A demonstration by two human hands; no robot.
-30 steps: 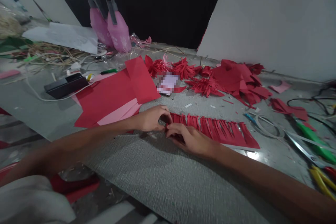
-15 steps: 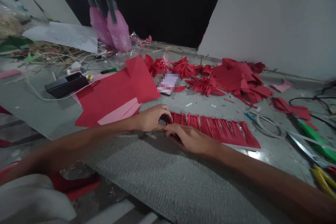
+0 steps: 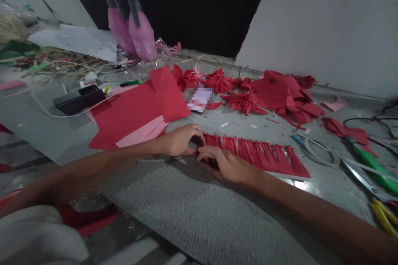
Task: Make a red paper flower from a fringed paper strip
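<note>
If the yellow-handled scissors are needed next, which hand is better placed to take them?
Probably the right hand: the scissors lie on its side. The left hand is farther away.

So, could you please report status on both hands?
Left hand, right hand close together at left end of red fringed strip; grip hidden. Slits on far edge. Yellow-handled scissors off right, touching neither hand.
</note>
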